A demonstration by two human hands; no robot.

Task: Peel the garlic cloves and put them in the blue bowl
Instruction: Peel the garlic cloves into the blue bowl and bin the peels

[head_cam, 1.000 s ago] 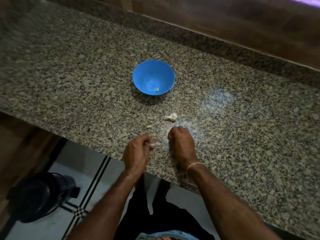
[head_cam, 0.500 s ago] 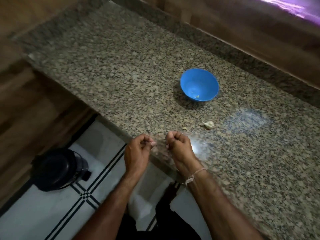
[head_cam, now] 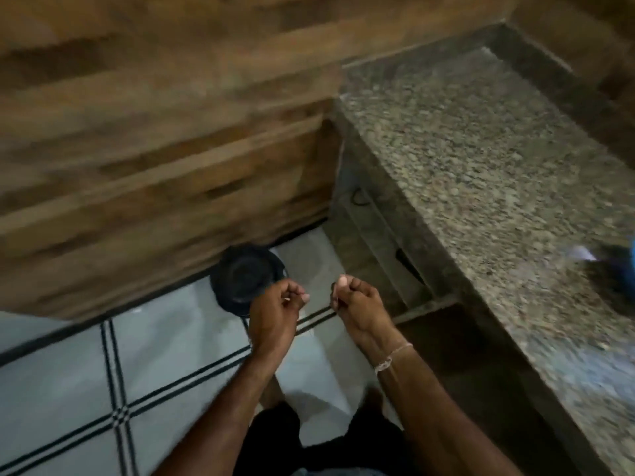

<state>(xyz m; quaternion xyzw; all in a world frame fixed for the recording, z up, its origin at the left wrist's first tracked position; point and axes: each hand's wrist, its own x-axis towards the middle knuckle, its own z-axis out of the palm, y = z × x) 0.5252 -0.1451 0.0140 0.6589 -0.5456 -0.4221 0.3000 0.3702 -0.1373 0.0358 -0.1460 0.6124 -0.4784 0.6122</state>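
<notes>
Head view: the left hand (head_cam: 275,312) and right hand (head_cam: 357,304) hung curled over the floor beside a black bin (head_cam: 245,276). Whether either pinched a clove or peel, I could not tell. The blue bowl (head_cam: 631,269) sat well apart on the counter (head_cam: 481,166). A loose pinch could drop a clove binward.

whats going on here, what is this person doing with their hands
A person stands beside a granite counter with both hands held out over the tiled floor, close to a black bin. The left hand and right hand both have curled fingers; the blur hides whether they hold garlic or peel. The blue bowl sits on the counter at the frame's right edge, away from both hands.
</notes>
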